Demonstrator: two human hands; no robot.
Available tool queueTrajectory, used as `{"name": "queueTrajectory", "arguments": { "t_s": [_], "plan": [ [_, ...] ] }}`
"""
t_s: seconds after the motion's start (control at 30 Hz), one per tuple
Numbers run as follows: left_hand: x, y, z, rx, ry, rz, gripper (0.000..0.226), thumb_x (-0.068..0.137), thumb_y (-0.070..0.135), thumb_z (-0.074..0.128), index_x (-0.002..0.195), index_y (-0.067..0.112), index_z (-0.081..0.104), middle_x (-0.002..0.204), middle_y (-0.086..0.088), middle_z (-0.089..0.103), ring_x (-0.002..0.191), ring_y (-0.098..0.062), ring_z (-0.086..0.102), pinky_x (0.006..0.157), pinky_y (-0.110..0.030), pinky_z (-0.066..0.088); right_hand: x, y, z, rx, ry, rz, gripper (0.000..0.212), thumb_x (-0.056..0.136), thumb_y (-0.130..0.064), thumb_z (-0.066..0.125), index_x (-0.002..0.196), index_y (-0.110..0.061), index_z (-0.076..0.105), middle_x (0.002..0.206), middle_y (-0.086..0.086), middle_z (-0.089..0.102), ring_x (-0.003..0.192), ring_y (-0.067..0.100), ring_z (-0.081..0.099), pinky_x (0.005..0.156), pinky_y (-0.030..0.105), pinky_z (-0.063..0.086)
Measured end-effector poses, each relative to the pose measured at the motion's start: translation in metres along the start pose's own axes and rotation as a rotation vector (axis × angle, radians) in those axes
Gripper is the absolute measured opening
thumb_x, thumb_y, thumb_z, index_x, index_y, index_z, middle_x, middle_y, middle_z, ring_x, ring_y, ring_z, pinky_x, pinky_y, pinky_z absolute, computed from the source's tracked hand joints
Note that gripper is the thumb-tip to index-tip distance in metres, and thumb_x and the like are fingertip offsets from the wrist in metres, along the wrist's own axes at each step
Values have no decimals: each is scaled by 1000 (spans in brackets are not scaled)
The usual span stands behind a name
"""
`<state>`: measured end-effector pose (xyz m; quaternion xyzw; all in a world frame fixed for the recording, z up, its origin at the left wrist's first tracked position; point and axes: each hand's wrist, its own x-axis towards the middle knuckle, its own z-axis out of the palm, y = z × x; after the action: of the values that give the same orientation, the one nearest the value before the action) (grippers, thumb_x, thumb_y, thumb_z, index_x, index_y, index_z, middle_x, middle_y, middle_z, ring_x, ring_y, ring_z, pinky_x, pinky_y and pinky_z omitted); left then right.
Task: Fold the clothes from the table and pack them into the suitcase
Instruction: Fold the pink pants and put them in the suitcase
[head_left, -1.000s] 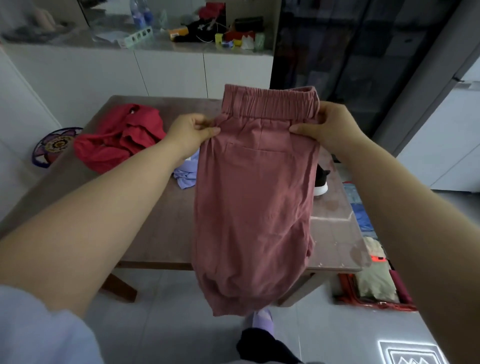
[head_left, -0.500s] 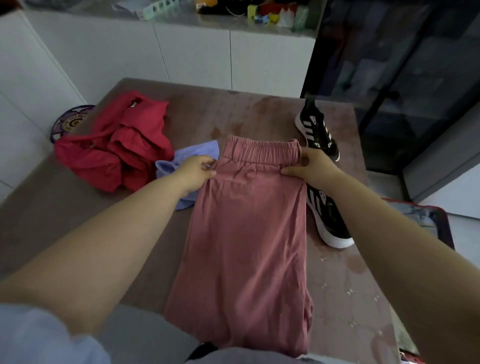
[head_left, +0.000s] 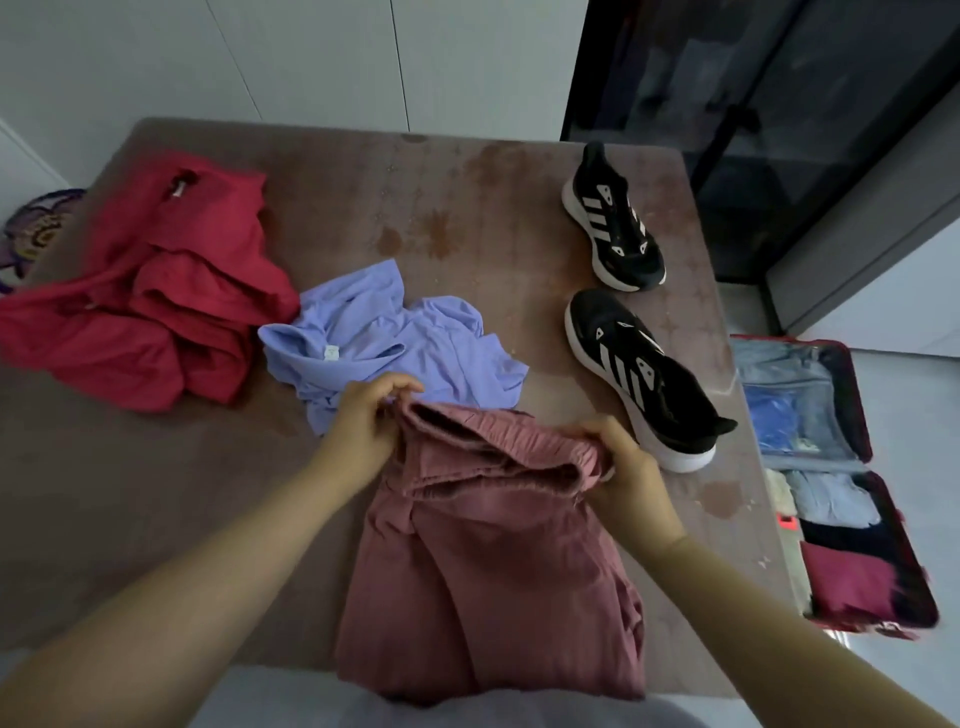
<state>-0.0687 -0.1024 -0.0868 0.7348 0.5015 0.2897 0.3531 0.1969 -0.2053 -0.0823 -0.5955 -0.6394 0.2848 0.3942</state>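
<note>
No writing is legible: three slanted white stripes mark the far black white-soled trainer (head_left: 613, 234) and the near trainer (head_left: 644, 379), while the small white tag (head_left: 331, 353) on the crumpled lilac shirt (head_left: 415, 348) is too blurred to read.

Dim, soft light; edges bowed, blurred.

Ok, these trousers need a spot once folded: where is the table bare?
Bare table lies at the far middle, between the red pile and the far shoe, and at the near left, in front of the red pile. It is crowded mid-table, where the blue shirt sits between the red pile and trousers.
</note>
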Motion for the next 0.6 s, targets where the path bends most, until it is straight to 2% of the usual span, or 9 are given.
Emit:
{"name": "queueTrajectory", "arguments": {
  "t_s": [0.07, 0.1, 0.17, 0.23, 0.3, 0.37, 0.47, 0.53, 0.6],
  "plan": [
    [9, 13, -4, 33, 28, 110, 51, 68, -2, 45, 104, 33, 52, 80, 15, 56, 87, 3, 48, 86, -10, 34, 9, -5, -8, -41, 33, -83, 45, 67, -5, 77, 96, -31, 54, 98, -12, 63, 93, 15, 60, 88, 20, 43],
    [13, 17, -6, 63, 9, 180, 56, 65, -8, 46, 106, 30, 50, 79, 11, 58, 81, 2, 46, 83, -4, 30, 11, -8, -12, -82, 11, -174, 38, 69, -12, 78, 94, -26, 53, 100, -14, 64, 94, 13, 59, 95, 20, 40],
    [17, 21, -12, 187, -60, 323, 51, 68, 1, 47, 111, 29, 50, 89, 3, 65, 83, -13, 49, 82, -11, 29, 6, -10, -15, -170, -64, -306, 29, 75, -28, 71, 88, -22, 46, 106, -12, 63, 95, 8, 58, 106, 26, 31],
    [10, 9, -12, 398, -174, 469, 52, 71, 20, 50, 121, 34, 46, 100, 1, 62, 88, -20, 49, 83, -22, 30, -5, -8, -12, -249, -151, -340, 24, 78, -27, 61, 85, -25, 39, 109, -9, 65, 97, 8, 58, 107, 31, 30],
    [-3, -6, -8, 558, -298, 591, 72, 64, 17, 62, 131, 33, 42, 98, 7, 49, 88, -16, 41, 84, -24, 29, -19, -3, -3, -363, -213, -430, 18, 81, -17, 52, 84, -25, 36, 108, -2, 67, 93, 16, 60, 98, 35, 37],
    [-16, -15, -6, 631, -312, 694, 79, 63, 5, 62, 133, 35, 42, 90, 7, 38, 83, -15, 36, 81, -24, 32, -36, 5, 9, -499, -226, -575, 11, 94, -15, 41, 86, -22, 42, 105, 3, 66, 85, 24, 62, 89, 38, 45],
    [-40, -36, -3, 732, -307, 833, 83, 74, 11, 49, 147, 39, 20, 87, 5, 33, 80, -17, 36, 86, -31, 34, -61, 17, 24, -658, -292, -670, 23, 103, -17, 26, 97, -20, 48, 106, 2, 69, 90, 19, 65, 103, 38, 38],
    [-56, -51, 2, 821, -375, 840, 98, 69, 18, 59, 149, 33, 5, 90, 4, 37, 82, -16, 38, 97, -34, 29, -74, 27, 28, -756, -444, -619, 25, 100, -17, 28, 116, -21, 48, 114, -2, 68, 102, 15, 65, 108, 37, 33],
    [-67, -59, 5, 855, -420, 786, 103, 64, 26, 68, 149, 31, 9, 94, 4, 42, 86, -15, 40, 103, -36, 23, -80, 32, 27, -866, -572, -517, 51, 89, -20, 36, 140, -24, 34, 127, -5, 62, 112, 13, 61, 109, 36, 33]
  ]
}}
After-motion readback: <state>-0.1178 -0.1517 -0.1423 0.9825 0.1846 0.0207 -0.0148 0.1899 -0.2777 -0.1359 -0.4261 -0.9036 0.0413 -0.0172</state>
